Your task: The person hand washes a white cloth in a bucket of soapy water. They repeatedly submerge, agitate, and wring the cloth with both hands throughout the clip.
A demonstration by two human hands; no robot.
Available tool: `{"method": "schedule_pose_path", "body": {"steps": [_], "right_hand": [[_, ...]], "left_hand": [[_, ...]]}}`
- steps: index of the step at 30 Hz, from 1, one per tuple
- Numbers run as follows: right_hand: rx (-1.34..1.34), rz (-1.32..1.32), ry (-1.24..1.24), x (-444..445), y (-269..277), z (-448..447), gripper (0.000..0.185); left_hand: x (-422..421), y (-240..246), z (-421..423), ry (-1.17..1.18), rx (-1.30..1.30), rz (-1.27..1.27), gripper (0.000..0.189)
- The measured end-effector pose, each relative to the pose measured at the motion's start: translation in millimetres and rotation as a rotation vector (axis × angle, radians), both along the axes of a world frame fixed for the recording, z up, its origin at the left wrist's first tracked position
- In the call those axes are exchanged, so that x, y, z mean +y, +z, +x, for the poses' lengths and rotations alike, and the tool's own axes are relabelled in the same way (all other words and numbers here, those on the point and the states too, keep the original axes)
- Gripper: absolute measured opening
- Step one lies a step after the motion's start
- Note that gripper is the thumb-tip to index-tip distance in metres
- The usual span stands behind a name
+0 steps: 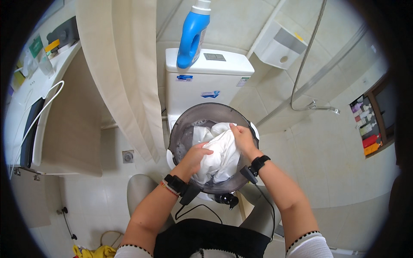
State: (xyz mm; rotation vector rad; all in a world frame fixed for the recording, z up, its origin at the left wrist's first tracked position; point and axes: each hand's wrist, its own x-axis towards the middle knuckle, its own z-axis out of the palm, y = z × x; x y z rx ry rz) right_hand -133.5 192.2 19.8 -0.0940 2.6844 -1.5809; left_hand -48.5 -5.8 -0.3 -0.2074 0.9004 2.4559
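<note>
A wet white cloth, perhaps a garment, is bunched in a translucent grey plastic basin. Sudsy water shows along the basin's left side. My left hand grips the cloth at its left edge, thumb on top. Higher up, at the cloth's right side, my right hand pinches a fold between thumb and fingers. The basin rests on the toilet, in front of its tank. The undersides of both hands' grips are partly hidden by the fabric.
A blue detergent bottle stands on the toilet tank lid. Left hangs a beige curtain, beyond it a white washbasin counter. A shower hose hangs at right. Below the basin is a black-topped bottle; cables trail from both wrist straps.
</note>
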Motion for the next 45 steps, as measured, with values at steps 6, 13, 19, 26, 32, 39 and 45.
{"method": "schedule_pose_path", "body": {"steps": [6,13,19,26,32,39,45], "right_hand": [[0.399,0.287,0.304,-52.2,12.4,55.9,0.032],[0.462,0.369,0.323,-51.3,13.0,45.0,0.035],[0.341,0.455,0.465,-55.5,12.0,51.3,0.032],[0.412,0.351,0.378,-44.2,7.3,42.5,0.038],[0.347,0.389,0.315,-42.5,7.9,40.9,0.039],[0.374,0.402,0.464,-37.6,6.7,44.3,0.035],[0.34,0.399,0.379,-35.3,12.3,43.2,0.035]], "left_hand": [[14.4,-12.5,3.2,0.083,0.095,-0.293,0.048],[10.3,-20.7,2.7,0.058,0.121,-0.129,0.049],[12.3,-24.1,1.0,0.082,0.091,-0.139,0.051],[10.7,-17.1,4.3,0.117,0.196,-0.189,0.052],[11.0,-19.8,-1.3,0.046,0.127,-0.151,0.05],[11.3,-21.5,-3.0,0.041,0.084,-0.06,0.054],[12.0,-21.1,0.7,0.092,0.122,-0.141,0.052]]}}
